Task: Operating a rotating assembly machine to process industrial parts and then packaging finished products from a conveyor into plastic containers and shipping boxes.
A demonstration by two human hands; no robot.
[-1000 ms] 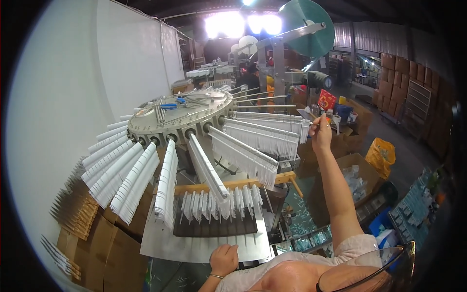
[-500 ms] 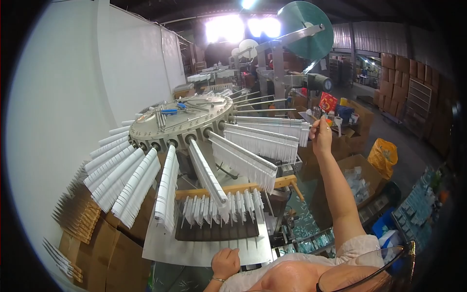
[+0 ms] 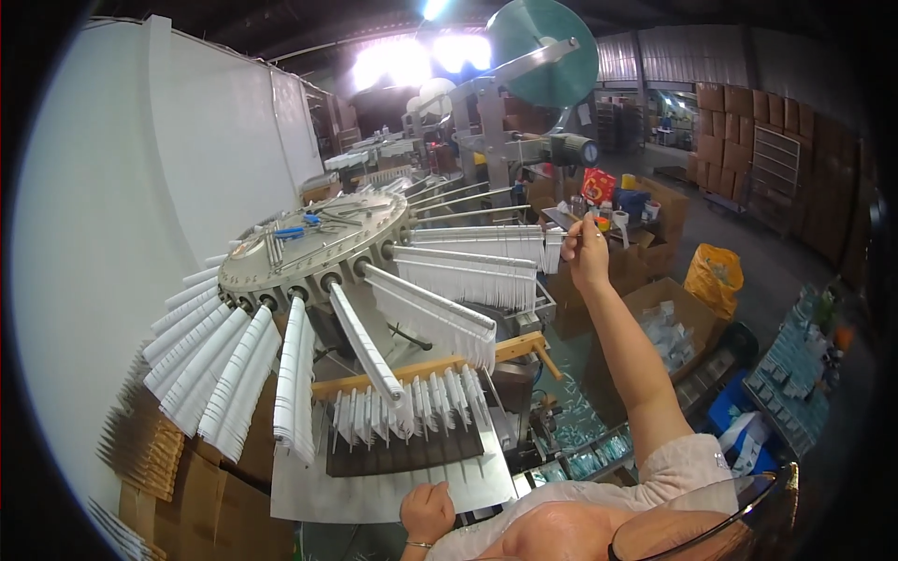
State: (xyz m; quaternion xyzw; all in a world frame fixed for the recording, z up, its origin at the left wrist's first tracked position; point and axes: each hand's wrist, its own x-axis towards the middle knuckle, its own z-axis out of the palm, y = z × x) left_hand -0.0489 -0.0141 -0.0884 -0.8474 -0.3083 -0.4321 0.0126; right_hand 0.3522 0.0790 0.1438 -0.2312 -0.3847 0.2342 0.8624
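A round metal turntable (image 3: 327, 245) has spokes sticking out all around it, many draped with white strips. My right hand (image 3: 587, 252) is raised at the outer end of a spoke hung with white strips (image 3: 482, 241). Its fingers are pinched together, and what they grip is too small to make out. My left hand (image 3: 427, 512) is curled closed at the front edge of a metal plate (image 3: 393, 500), with nothing seen in it. On that plate, a dark block (image 3: 402, 456) carries a row of upright white strips (image 3: 412, 407).
A wooden bar (image 3: 519, 348) crosses behind the block. Blue-handled tools (image 3: 290, 232) lie on the turntable. On the right are an open carton (image 3: 669, 337) with small packets, a yellow bag (image 3: 714, 280) and stacked cartons (image 3: 725, 122). A big green reel (image 3: 543, 56) stands behind.
The whole view has swung, so the scene sits further left. My right hand stays pinched by the same spoke's end. My left hand remains curled at the plate's edge.
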